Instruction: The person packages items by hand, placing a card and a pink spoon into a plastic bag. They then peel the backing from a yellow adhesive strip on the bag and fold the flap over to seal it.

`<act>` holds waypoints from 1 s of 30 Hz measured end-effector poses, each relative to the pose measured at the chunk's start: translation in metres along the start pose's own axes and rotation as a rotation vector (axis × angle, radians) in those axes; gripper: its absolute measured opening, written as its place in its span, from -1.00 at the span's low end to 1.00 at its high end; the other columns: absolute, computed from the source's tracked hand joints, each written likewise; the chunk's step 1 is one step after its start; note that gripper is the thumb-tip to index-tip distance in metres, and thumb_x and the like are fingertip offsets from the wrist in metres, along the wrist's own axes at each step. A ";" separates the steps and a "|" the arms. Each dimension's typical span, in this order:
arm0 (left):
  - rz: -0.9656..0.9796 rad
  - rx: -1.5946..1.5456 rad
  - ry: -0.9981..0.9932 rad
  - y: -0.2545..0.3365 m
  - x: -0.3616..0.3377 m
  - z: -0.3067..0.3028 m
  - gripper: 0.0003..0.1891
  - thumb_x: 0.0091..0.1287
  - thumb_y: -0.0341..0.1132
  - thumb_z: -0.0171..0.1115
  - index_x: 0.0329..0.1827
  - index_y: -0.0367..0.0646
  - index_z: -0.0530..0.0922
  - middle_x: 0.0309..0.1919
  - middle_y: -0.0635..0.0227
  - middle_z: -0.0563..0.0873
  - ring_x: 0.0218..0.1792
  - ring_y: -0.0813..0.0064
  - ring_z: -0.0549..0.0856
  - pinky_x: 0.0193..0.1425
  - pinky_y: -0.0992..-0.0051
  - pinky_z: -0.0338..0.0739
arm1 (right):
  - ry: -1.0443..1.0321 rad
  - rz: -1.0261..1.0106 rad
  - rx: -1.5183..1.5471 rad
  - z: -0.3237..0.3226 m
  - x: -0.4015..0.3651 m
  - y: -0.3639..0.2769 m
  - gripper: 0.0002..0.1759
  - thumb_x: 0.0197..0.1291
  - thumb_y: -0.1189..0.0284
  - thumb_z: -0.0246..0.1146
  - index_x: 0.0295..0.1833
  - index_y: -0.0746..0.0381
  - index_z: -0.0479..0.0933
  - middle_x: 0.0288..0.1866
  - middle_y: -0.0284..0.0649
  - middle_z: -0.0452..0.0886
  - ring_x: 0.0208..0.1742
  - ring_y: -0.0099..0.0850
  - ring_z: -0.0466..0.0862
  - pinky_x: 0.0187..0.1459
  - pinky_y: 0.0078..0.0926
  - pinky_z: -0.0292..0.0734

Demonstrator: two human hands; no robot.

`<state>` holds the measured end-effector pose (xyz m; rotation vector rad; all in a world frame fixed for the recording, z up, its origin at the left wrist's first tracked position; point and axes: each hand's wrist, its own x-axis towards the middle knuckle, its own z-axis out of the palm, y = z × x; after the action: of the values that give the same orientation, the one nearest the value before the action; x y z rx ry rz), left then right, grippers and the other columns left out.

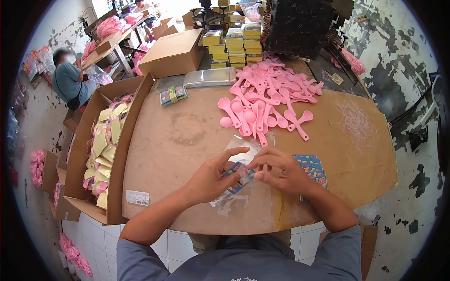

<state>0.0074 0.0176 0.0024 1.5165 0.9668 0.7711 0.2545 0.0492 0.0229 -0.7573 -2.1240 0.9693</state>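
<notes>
My left hand (206, 182) is closed on a blue printed card (239, 186), gripped between thumb and fingers, with clear film over part of it. My right hand (286, 175) has its fingers curled and pinched on clear plastic at the card's right end; the fingertips partly hide it. Beneath and behind the hands lie clear plastic bags (241, 143). Fanned blue printed cards (310, 165) rest beside my right forearm, which covers some of them. Beyond the hands spreads a heap of pink measuring spoons (257, 100).
A long cardboard box (136, 110) of packed pieces stands at the left. A banded card bundle (173, 95), a clear plastic case (210, 77), a closed carton (172, 52) and card stacks (234, 44) sit at the back. Thin clear strands (356, 121) lie right. Another person (70, 79) sits at far left.
</notes>
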 end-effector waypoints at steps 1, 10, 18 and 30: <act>0.000 -0.030 0.009 -0.001 0.000 0.002 -0.43 0.57 -0.42 0.25 0.61 -0.06 0.33 -0.06 0.17 0.86 -0.04 0.59 0.76 0.03 0.45 0.66 | -0.015 -0.078 -0.050 -0.003 0.000 0.003 -0.85 0.37 0.43 0.40 -0.07 0.29 0.70 -0.20 -0.28 0.71 -0.03 -0.38 0.70 -0.08 -0.36 0.60; -0.048 -0.143 0.029 0.003 0.004 -0.001 -0.50 0.60 -0.43 0.24 0.55 -0.22 0.38 -0.02 0.27 0.80 -0.03 0.67 0.72 0.01 0.56 0.66 | 0.283 0.420 -0.782 -0.094 -0.014 0.072 -0.78 0.27 0.39 0.41 -0.07 0.30 0.68 -0.09 -0.10 0.71 -0.08 -0.12 0.71 -0.02 -0.18 0.59; -0.024 -0.225 0.054 -0.003 0.006 -0.002 -0.57 0.61 -0.41 0.23 0.48 -0.26 0.44 -0.01 0.23 0.80 -0.03 0.62 0.76 0.01 0.54 0.71 | 0.278 0.507 -0.463 -0.087 -0.009 0.060 -0.78 0.23 0.40 0.44 -0.13 0.30 0.60 -0.12 -0.10 0.66 -0.10 -0.17 0.72 -0.08 -0.19 0.61; -0.012 -0.236 0.076 -0.004 0.007 -0.003 -0.61 0.62 -0.38 0.22 0.44 -0.26 0.48 -0.05 0.27 0.80 -0.08 0.65 0.77 -0.06 0.58 0.70 | 0.257 0.430 -0.456 -0.094 -0.013 0.095 -0.76 0.22 0.46 0.43 -0.06 0.35 0.62 -0.14 -0.12 0.64 -0.17 -0.23 0.68 -0.06 -0.23 0.61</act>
<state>0.0079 0.0254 -0.0010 1.2838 0.9053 0.9071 0.3554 0.1304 -0.0109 -1.5249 -2.0083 0.5449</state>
